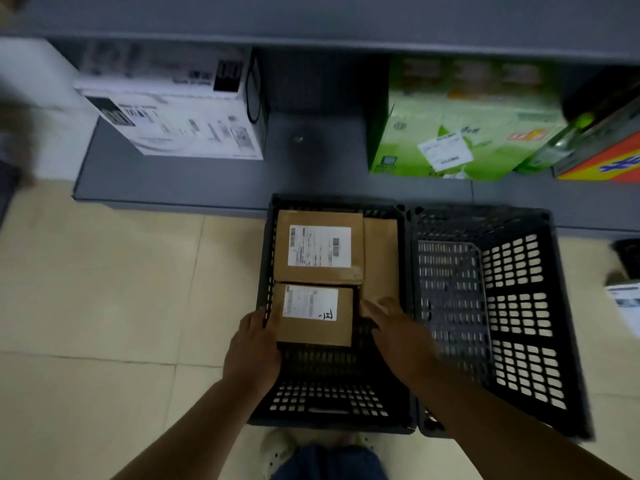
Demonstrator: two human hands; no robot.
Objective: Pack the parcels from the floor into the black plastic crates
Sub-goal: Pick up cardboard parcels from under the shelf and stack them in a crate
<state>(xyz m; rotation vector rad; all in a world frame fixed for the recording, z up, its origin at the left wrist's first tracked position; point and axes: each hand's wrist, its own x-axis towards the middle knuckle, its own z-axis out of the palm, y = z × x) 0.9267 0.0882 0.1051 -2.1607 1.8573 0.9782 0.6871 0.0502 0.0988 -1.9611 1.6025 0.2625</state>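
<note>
Two hands work inside the left crate (265, 278). My left hand (254, 351) has its fingers clamped on the small parcel's (313, 315) near-left edge; my right hand (398, 332) lies with fingers loosely apart on the upright parcel (380, 258). Just beyond my fingers sits the large parcel (318, 247). Pushing further could jam the small parcel under that one's edge. Right of my fingers, the second crate (519, 306) stands empty, with ample room.

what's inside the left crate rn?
Left crate holds three brown parcels: large labelled one, smaller labelled one between both hands, plain one along the right wall. Anything beneath them is hidden.
</note>
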